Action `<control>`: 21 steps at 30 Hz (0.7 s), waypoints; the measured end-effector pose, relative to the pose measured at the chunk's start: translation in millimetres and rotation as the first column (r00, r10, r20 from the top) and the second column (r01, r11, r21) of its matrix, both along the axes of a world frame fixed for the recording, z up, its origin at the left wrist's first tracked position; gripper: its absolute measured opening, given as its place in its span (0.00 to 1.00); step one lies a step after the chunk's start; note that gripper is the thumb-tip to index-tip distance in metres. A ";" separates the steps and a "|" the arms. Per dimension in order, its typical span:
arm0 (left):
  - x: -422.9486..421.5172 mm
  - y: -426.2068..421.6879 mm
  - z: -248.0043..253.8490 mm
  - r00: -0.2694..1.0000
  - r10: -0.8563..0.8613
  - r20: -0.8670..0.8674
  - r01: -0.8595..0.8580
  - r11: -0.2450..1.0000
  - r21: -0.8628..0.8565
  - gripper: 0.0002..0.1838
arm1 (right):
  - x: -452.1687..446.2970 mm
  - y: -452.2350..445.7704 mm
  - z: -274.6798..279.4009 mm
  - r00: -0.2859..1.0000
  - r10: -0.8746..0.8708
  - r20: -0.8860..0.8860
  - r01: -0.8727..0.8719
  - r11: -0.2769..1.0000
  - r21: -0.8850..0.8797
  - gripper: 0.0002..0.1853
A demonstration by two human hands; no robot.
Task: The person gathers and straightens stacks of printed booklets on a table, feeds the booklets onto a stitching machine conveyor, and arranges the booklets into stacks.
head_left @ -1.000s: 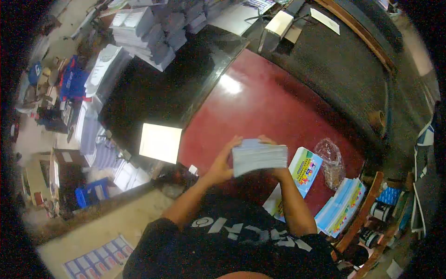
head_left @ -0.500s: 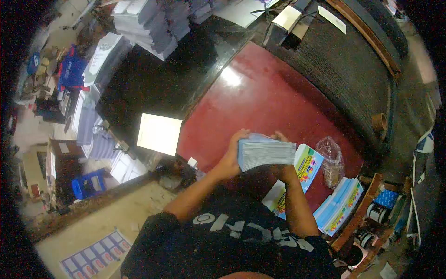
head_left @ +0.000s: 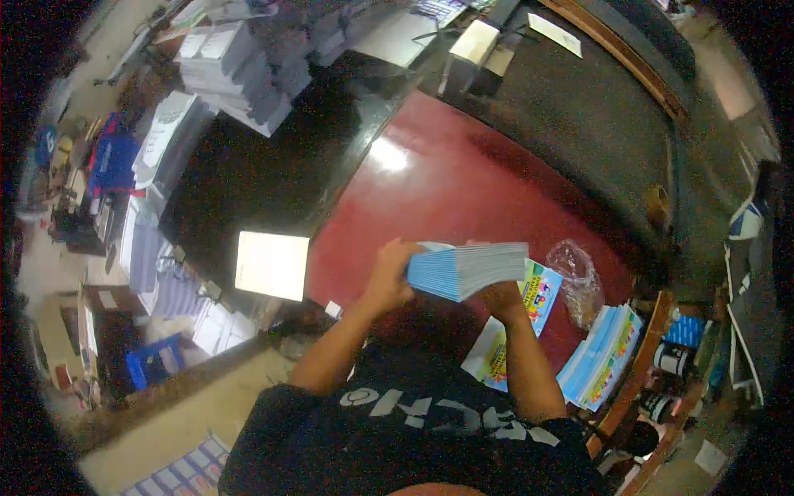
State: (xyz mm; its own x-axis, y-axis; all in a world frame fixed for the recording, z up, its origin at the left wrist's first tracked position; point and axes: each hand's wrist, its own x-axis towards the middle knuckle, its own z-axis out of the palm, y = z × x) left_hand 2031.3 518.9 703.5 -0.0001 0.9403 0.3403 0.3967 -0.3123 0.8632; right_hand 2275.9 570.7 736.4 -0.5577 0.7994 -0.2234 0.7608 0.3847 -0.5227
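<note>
Between both hands, above the red tabletop, is a thick stack of printed sheets [head_left: 467, 269]. Its edges are fanned into steps, blue on the left and grey-white on the right. My left hand [head_left: 392, 274] is closed around the stack's left end. On the right, my right hand [head_left: 501, 299] grips it from below, its fingers partly hidden by the paper. Just beside my right forearm lie colourful printed covers [head_left: 539, 299], partly covered by the arm and the stack.
The red tabletop [head_left: 447, 174] spreads ahead. At right lie crumpled clear plastic [head_left: 576, 277] and a pile of colourful booklets [head_left: 601, 355]. A cream sheet [head_left: 272, 264] lies left, near the black surface [head_left: 248, 182]. Tall paper stacks [head_left: 227, 74] stand behind. Jars [head_left: 672, 358] sit on the right shelf.
The stack has tilted and fanned, so more of its blue edge shows. My left hand has shifted slightly left and down with it. The whole view has turned a little.
</note>
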 end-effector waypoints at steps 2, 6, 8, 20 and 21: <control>-9.6 -3.3 51.7 0.952 -0.013 -0.305 -0.017 0.995 -0.096 0.22 | 9.5 -2.5 34.8 0.929 -0.331 -0.168 0.295 0.933 -0.205 0.29; -11.4 9.0 59.8 0.773 -0.124 -0.622 -0.056 0.964 -0.261 0.28 | 31.2 6.8 37.6 0.815 -0.509 -0.278 0.446 0.857 -0.260 0.32; -6.4 11.4 28.2 0.679 -0.105 -0.726 -0.083 0.973 -0.218 0.16 | 30.0 13.0 32.0 0.857 -0.399 -0.326 0.405 0.913 -0.052 0.35; 4.5 -4.1 -16.7 0.600 -0.043 -0.799 -0.141 0.977 -0.159 0.11 | -72.3 -2.7 -5.0 0.947 0.293 0.131 -0.319 0.898 0.303 0.49; 4.1 -7.4 -13.1 0.567 -0.028 -0.823 -0.127 0.985 -0.121 0.11 | -77.2 -9.3 -15.4 0.913 0.328 0.241 -0.392 0.869 0.303 0.49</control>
